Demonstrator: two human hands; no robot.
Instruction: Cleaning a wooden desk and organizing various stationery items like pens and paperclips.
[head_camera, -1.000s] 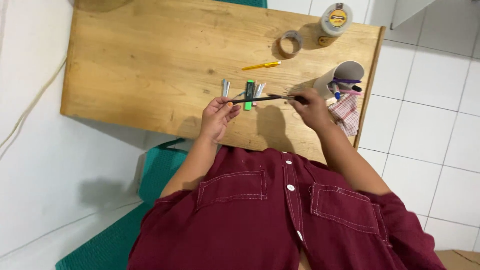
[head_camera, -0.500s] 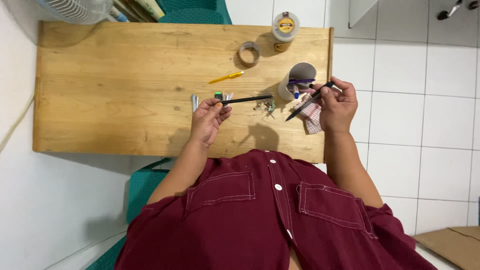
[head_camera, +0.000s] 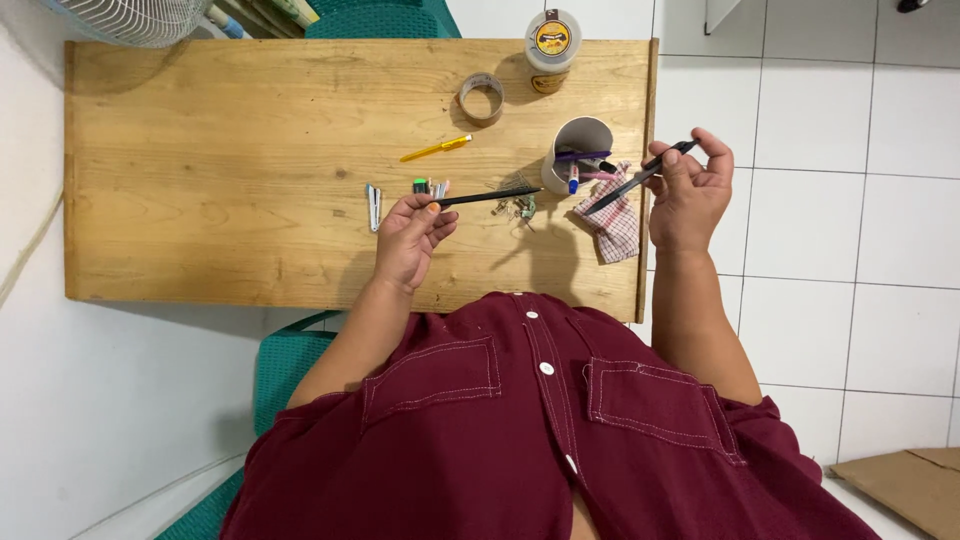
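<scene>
My left hand (head_camera: 412, 237) grips one end of a thin black pen part (head_camera: 488, 197), which points right over the wooden table (head_camera: 220, 170). My right hand (head_camera: 690, 195) is raised beyond the table's right edge and pinches a second black pen part (head_camera: 636, 180), tilted down to the left. A white cup (head_camera: 575, 150) with several pens lies on its side between the hands. A checked cloth (head_camera: 612, 222) lies under the right-hand piece. Small metal bits (head_camera: 518, 207) sit beneath the left-hand piece.
A yellow pen (head_camera: 436, 149), a tape roll (head_camera: 480, 97), a lidded jar (head_camera: 552, 42) and a small silver clip (head_camera: 373, 205) lie on the table. A green marker (head_camera: 420, 186) is by my left fingers. A teal chair (head_camera: 285, 365) stands under me; white floor tiles lie to the right.
The black pen came apart into two pieces. My right hand carried its piece right and up past the table edge. My left hand kept its piece in place.
</scene>
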